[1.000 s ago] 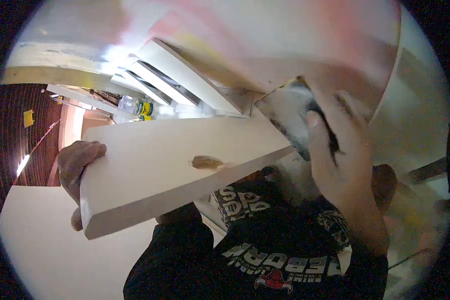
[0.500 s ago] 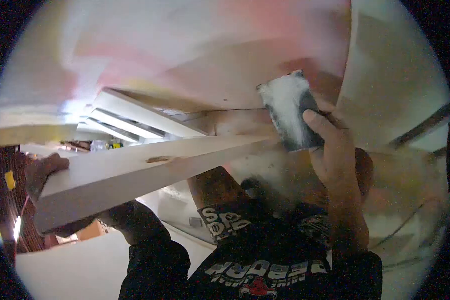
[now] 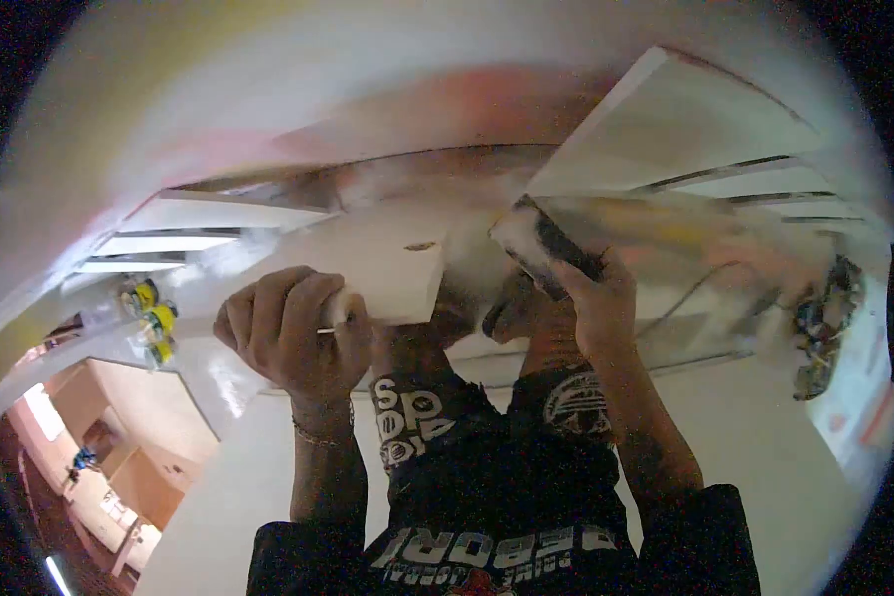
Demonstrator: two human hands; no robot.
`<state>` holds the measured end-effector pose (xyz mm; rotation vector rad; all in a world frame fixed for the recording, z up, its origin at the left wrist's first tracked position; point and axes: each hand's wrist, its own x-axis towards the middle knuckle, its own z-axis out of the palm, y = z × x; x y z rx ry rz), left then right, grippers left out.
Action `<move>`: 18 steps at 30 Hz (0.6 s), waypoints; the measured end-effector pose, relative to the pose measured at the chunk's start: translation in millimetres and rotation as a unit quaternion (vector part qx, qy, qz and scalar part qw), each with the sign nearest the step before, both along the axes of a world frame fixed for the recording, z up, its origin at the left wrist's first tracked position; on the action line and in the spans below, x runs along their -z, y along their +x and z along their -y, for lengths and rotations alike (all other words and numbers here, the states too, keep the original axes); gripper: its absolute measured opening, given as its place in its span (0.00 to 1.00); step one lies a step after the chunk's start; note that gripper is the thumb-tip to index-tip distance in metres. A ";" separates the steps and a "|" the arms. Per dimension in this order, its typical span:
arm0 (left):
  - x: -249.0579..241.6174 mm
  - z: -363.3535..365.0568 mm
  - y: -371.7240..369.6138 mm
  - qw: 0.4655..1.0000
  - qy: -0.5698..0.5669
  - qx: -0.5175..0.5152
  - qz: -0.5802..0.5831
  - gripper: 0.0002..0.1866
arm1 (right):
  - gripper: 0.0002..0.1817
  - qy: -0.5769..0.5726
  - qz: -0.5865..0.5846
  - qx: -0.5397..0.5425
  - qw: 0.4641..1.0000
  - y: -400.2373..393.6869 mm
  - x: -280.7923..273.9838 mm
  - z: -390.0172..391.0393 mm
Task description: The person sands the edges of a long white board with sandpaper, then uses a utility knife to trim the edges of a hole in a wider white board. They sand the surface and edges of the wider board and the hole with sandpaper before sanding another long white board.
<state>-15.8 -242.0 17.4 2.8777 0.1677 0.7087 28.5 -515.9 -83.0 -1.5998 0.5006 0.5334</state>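
My left hand (image 3: 293, 328) is closed on the near-left end of a white board (image 3: 382, 253), its fingers curled over the edge. A dark oval knot or hole marks the board's face close to its right end. My right hand (image 3: 603, 303) grips a dark sanding block (image 3: 544, 238) coated in white dust, thumb along its side. The block is tilted and sits just right of the board's end, apart from it as far as I can see. Part of the block is hidden behind my fingers.
White boards stand in a row at the left (image 3: 184, 240), and a large white panel (image 3: 666, 129) with more boards is at the right. Yellow-and-black items (image 3: 154, 323) lie at left. A cluttered pile (image 3: 826, 323) lies far right. My legs are below the board.
My view has swung round. The board now points away from me, with my left hand on its near end. The sanding block, still in my right hand, has turned and sits lower.
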 end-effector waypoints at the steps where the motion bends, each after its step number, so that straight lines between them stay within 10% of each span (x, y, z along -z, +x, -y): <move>1: -5.1 2.1 -1.2 1.000 -0.015 -0.012 0.000 0.19 | 0.20 -0.015 0.000 -0.012 1.000 5.3 -18.9 1.5; 3: -6.7 8.4 -4.3 0.997 -0.042 -0.062 -0.032 0.04 | 0.16 -0.104 -0.013 -0.097 0.990 21.4 -52.9 -2.6; 13: 6.6 84.7 10.7 0.904 -0.170 -0.390 0.036 0.18 | 0.23 -0.020 0.033 -0.331 0.943 88.2 13.6 -26.4; 15: 20.2 88.5 4.5 0.859 -0.287 -0.391 0.164 0.23 | 0.26 0.006 0.344 -0.503 0.793 92.4 29.5 -39.1; 18: 22.3 81.7 -15.2 0.897 -0.196 -0.377 0.123 0.24 | 0.27 0.082 0.349 -0.531 0.768 80.5 27.4 -64.0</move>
